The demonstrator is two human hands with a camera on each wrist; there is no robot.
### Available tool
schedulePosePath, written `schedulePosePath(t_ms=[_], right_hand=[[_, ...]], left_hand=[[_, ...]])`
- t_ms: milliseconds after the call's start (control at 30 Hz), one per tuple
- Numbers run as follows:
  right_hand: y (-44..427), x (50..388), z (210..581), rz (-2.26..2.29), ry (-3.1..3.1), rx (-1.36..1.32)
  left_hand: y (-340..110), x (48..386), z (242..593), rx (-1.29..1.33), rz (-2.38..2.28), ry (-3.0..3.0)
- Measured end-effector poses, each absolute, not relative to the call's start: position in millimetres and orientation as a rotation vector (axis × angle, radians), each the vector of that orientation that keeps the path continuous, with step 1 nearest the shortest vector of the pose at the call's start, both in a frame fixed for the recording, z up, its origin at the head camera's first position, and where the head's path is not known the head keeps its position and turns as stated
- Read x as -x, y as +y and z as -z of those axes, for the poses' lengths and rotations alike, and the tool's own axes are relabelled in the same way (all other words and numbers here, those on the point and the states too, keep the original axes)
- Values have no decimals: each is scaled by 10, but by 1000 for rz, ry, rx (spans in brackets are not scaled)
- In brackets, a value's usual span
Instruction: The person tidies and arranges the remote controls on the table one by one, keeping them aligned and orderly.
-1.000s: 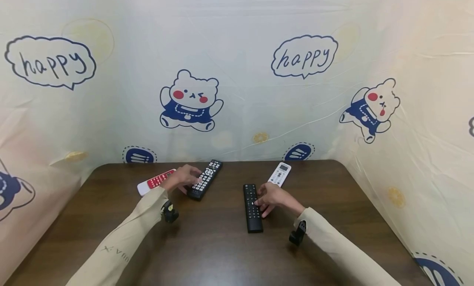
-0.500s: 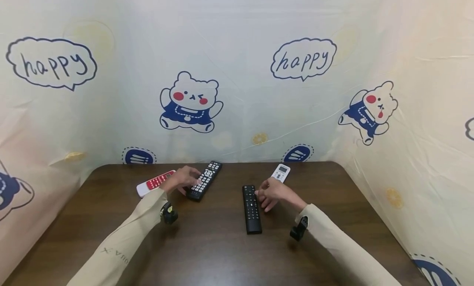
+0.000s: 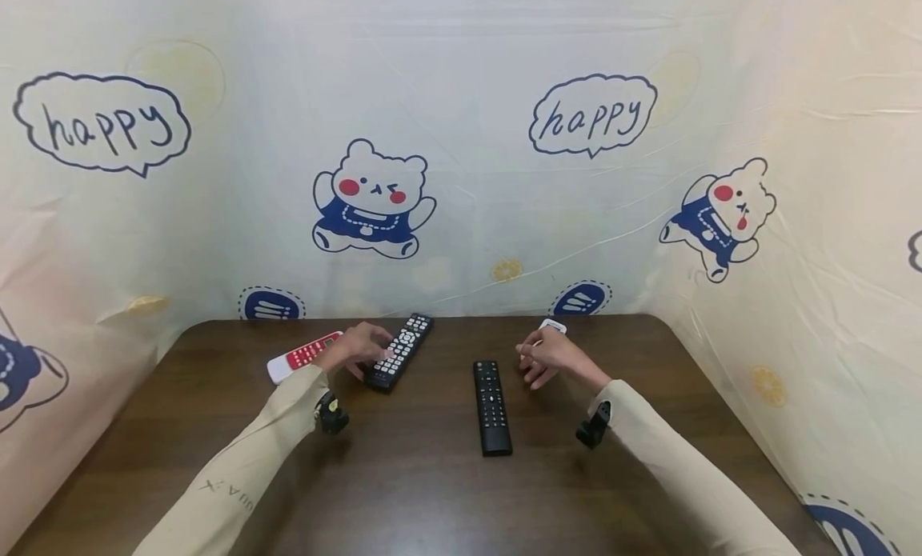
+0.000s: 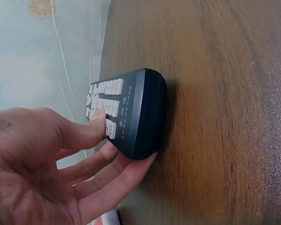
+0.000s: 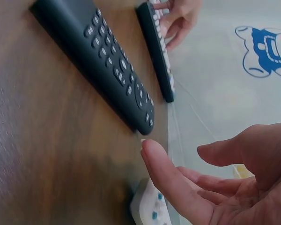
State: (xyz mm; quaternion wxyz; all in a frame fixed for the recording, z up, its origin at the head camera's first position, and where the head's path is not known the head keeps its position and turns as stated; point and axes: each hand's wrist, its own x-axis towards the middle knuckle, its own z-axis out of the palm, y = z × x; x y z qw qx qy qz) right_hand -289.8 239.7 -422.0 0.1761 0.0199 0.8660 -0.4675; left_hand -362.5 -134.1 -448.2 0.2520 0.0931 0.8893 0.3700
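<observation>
At the back left of the table, my left hand (image 3: 356, 346) holds the near end of a black remote control with white buttons (image 3: 405, 350). In the left wrist view its thumb (image 4: 82, 133) presses on the button face while the fingers reach under the side edge. My right hand (image 3: 553, 354) hovers by a white remote control (image 3: 553, 326), covering most of it in the head view. Its thumb and fingers are apart, with nothing between them in the right wrist view. A slimmer black remote control (image 3: 493, 408) lies left of that hand, untouched.
A red and white remote control (image 3: 301, 356) lies behind my left wrist, partly hidden by it. The brown wooden table (image 3: 403, 492) ends at a printed curtain (image 3: 475, 180) at the back and sides.
My right hand has left the slim black remote control's side and moved right and away from me, over the white one. My left hand keeps its hold in place.
</observation>
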Motion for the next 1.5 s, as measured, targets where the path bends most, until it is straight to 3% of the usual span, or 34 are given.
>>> schedulePosePath(t_ms=[833,1500], right_hand=[[2831,3112,4245,1043,2751,-128],[2703,3349,4471,1154,2675,-486]], left_hand=[[-1278,3675,4496,-187,-967,2454],[-1291,3649,4519,-174,-961,2473]])
